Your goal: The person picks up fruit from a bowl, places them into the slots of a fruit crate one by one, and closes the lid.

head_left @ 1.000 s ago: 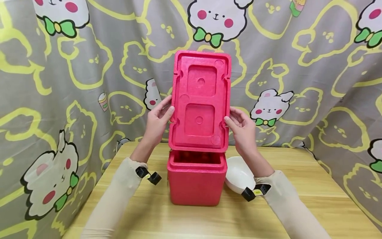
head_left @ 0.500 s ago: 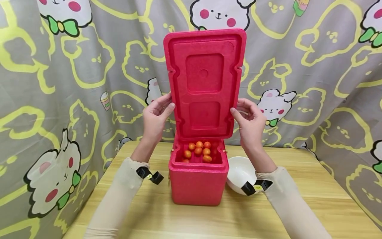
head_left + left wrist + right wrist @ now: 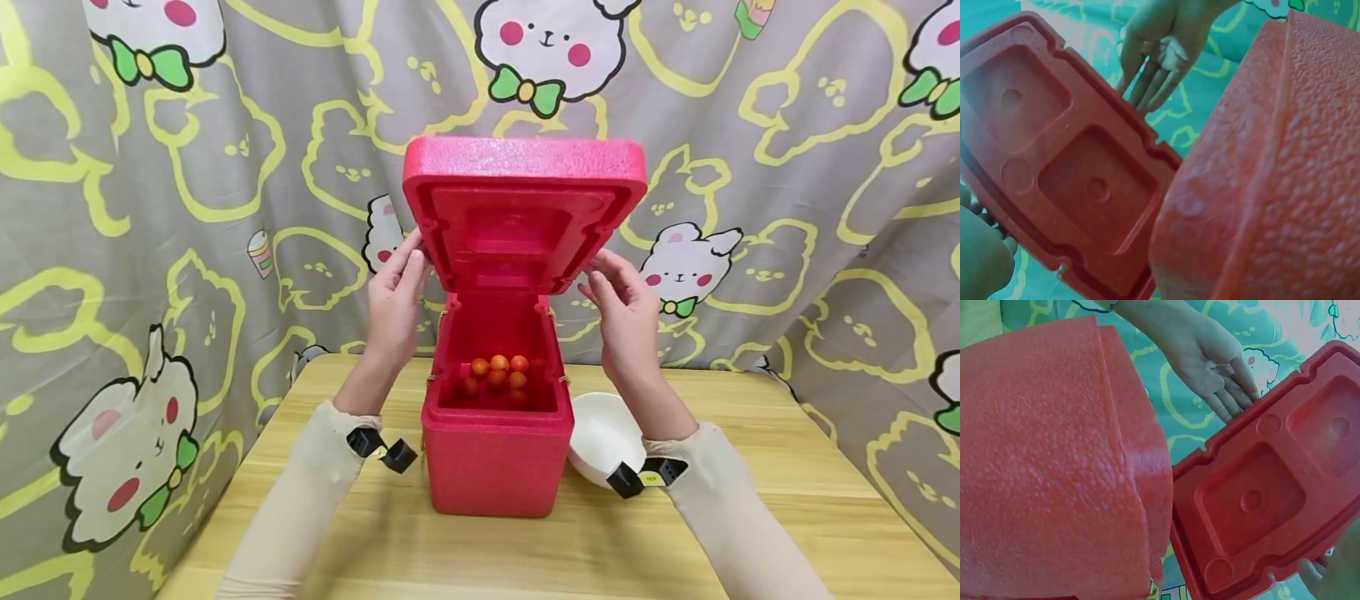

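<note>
A red foam box (image 3: 498, 467) stands uncovered on the table in the head view, with several small orange-red fruits (image 3: 498, 362), like cherry tomatoes, at its bottom. Its red lid (image 3: 525, 158) is held tilted over the box's back, recessed underside facing me and top edge leaning toward me. My left hand (image 3: 393, 312) grips the lid's left side and my right hand (image 3: 628, 321) its right side. Both wrist views show the lid's underside (image 3: 1100, 187) beside the box wall (image 3: 1047, 462); each hand's fingertips are partly behind the lid.
A white bowl (image 3: 600, 429) stands close to the box's right side, partly behind the right wrist's camera. The wooden table (image 3: 360, 533) carries both. A grey patterned curtain (image 3: 315, 67) hangs behind and on both sides.
The lid has turned between my hands: its top edge has swung toward me and its lower edge back from the box's opening. The fruits, hidden at first, now show.
</note>
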A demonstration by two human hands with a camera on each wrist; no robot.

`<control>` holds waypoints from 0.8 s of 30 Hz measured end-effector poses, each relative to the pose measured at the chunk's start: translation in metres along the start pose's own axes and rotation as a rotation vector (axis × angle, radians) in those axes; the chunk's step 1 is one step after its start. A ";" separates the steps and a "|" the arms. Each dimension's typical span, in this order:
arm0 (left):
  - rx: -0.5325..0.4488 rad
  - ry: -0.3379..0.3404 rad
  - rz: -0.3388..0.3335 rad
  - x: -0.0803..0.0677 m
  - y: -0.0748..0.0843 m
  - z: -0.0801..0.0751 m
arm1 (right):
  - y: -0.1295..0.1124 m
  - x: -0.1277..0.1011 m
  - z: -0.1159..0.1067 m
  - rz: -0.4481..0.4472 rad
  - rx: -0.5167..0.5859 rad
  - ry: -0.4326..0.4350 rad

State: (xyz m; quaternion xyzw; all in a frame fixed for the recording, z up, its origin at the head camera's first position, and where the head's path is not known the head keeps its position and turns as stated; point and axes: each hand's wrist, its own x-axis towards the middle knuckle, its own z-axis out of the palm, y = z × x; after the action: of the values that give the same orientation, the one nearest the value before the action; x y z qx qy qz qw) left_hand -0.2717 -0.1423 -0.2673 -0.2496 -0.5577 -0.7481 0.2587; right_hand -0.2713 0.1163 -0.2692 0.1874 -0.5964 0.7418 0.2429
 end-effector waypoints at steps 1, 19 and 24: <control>-0.010 -0.015 -0.013 -0.001 0.000 0.001 | -0.001 0.000 0.000 0.022 0.011 -0.014; -0.027 -0.081 -0.107 -0.012 0.000 0.002 | -0.008 -0.006 0.003 0.209 0.062 -0.169; -0.022 -0.121 -0.177 -0.017 0.002 -0.004 | -0.006 -0.006 0.000 0.235 0.056 -0.246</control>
State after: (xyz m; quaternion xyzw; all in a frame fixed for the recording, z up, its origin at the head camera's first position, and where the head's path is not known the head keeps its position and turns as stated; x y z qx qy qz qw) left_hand -0.2584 -0.1447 -0.2785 -0.2469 -0.5839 -0.7577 0.1549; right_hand -0.2629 0.1167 -0.2680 0.2126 -0.6185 0.7528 0.0745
